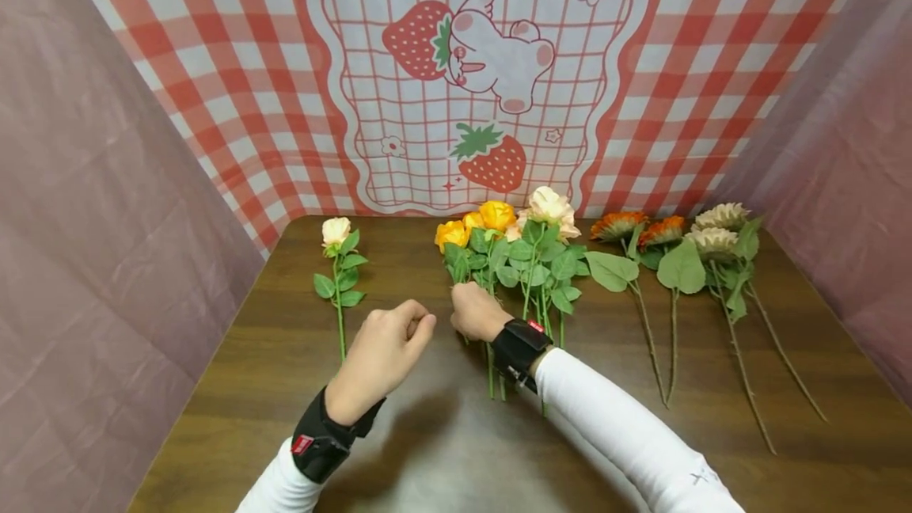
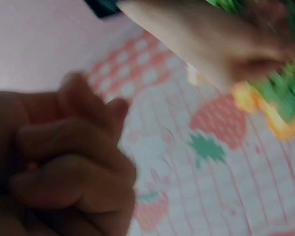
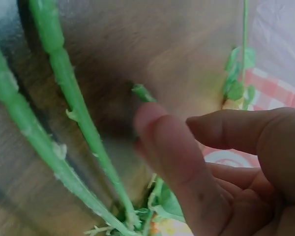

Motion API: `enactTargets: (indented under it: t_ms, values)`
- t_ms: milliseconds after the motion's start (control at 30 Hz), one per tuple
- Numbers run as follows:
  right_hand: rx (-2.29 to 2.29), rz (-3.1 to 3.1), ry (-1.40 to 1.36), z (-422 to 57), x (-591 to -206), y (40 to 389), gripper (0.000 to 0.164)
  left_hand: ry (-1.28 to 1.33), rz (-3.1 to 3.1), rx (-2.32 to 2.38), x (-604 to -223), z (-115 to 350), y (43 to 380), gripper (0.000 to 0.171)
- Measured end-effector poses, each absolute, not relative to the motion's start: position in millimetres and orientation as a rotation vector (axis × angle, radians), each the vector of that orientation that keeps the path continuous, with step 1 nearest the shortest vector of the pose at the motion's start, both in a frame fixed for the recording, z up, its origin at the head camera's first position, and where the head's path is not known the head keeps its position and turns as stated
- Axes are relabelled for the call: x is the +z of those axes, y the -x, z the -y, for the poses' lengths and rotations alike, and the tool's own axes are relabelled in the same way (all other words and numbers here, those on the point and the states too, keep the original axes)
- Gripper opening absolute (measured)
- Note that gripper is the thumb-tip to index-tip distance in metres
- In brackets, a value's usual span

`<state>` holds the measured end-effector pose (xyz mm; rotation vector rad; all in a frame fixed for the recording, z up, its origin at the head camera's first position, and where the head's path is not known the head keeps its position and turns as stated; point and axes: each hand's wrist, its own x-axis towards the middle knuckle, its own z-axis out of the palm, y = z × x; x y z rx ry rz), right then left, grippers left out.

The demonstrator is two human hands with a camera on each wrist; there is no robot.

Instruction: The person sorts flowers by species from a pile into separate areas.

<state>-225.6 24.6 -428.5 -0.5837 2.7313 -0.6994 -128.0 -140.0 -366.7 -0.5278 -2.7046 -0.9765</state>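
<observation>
My left hand [image 1: 385, 351] is raised over the table beside the single pale peach rose [image 1: 336, 233], its fingers loosely curled around nothing. It overlaps the lower end of that rose's stem in the head view. My right hand [image 1: 479, 312] is at the stems below the orange-yellow roses [image 1: 496, 215]. In the right wrist view a gap shows between its thumb and fingertip, and a cut green stem end [image 3: 143, 92] pokes out just past the fingertip. Pale peach roses [image 1: 550, 206] lie right beside the orange-yellow ones, their leaves overlapping.
To the right lie orange flowers [image 1: 663, 231] and cream flowers [image 1: 715, 242] with broad leaves and long stems. A red-and-white checked cloth [image 1: 235, 77] hangs behind the brown wooden table [image 1: 235, 410]. Pink curtains [image 1: 128, 244] flank both sides.
</observation>
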Motion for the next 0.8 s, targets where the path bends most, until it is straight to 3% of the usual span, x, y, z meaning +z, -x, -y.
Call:
enactTargets:
  t_ms: [233, 333, 433, 533, 667, 800]
  values:
    - [-0.643, -2.831, 0.743, -32.3, -420.7, 199.0, 0.039, 0.146, 3.011, -0.500, -398.9, 199.6, 143.2, 0.021]
    - [-0.676, -2.852, 0.791, -35.2, -419.2, 181.6, 0.034, 0.027, 3.144, -0.423, -413.3, 220.1, 146.5, 0.026]
    - [-0.786, -2.827, 0.853, -38.1, -417.1, 163.7, 0.022, 0.018, 3.252, -0.444, -424.1, 230.0, 148.9, 0.028]
    - [-0.930, -2.746, 0.904, -41.9, -415.9, 148.1, 0.010, 0.047, 3.273, -0.490, -432.6, 232.5, 149.6, 0.019]
    - [-1.081, -2.622, 0.868, -49.4, -414.8, 133.6, 0.016, 0.076, 3.219, -0.550, -439.6, 230.8, 149.3, 0.011]
    - [-1.169, -2.607, 0.828, -57.9, -413.0, 126.9, 0.016, 0.087, 3.126, -0.632, -441.4, 226.3, 149.2, 0.022]
